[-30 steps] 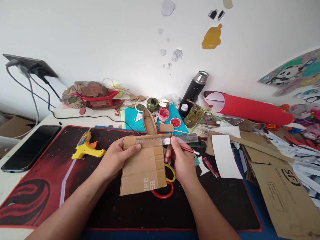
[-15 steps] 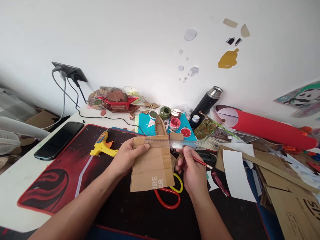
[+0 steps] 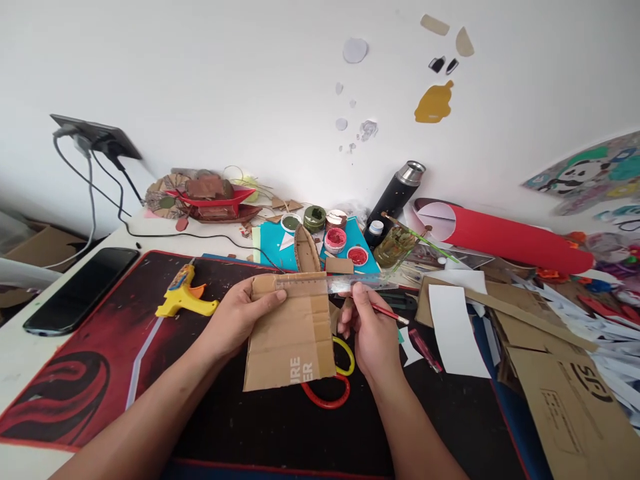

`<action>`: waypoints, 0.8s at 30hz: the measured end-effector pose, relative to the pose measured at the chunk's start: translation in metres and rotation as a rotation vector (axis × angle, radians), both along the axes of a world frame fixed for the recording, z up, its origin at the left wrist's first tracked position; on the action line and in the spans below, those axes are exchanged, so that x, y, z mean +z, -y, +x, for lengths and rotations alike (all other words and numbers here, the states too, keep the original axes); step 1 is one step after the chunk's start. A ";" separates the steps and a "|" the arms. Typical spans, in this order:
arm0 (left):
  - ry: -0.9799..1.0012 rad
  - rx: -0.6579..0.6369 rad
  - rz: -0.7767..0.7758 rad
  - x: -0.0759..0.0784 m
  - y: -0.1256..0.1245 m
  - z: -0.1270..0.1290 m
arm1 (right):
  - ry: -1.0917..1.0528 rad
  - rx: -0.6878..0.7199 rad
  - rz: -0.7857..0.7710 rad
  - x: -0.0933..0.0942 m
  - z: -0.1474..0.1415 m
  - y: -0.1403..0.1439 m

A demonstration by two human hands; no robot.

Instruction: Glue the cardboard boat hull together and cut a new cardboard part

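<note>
The left hand (image 3: pixel 239 319) has a tight grip on a cardboard piece (image 3: pixel 293 333) and a clear ruler (image 3: pixel 335 283) on its top edge, above the table (image 3: pixel 20 380). The right hand (image 3: pixel 370 328) pinches a red pencil (image 3: pixel 387 312) by the ruler.

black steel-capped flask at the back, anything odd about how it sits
Yes: the black steel-capped flask leans, tilted toward the right against the white wall, instead of standing upright, above the open red paint pots. Nothing looks spilled.
</note>
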State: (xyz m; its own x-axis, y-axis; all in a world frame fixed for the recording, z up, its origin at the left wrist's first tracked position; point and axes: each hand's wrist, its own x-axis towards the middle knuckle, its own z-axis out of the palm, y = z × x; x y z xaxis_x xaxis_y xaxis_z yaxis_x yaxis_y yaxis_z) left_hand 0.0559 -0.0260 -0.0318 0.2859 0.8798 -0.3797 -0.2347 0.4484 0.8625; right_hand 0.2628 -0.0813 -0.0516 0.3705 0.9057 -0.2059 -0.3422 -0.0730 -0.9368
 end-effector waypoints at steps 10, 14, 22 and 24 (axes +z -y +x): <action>0.001 -0.014 -0.019 -0.001 0.001 -0.001 | -0.016 0.005 0.006 -0.003 0.001 -0.001; -0.013 -0.004 -0.022 -0.001 0.001 0.000 | -0.009 0.015 0.011 -0.005 0.002 -0.001; -0.012 -0.002 -0.012 -0.003 0.000 0.002 | -0.010 0.014 0.018 -0.006 0.001 0.000; -0.006 -0.006 -0.011 -0.004 0.000 0.001 | -0.014 0.015 0.017 -0.005 0.001 0.000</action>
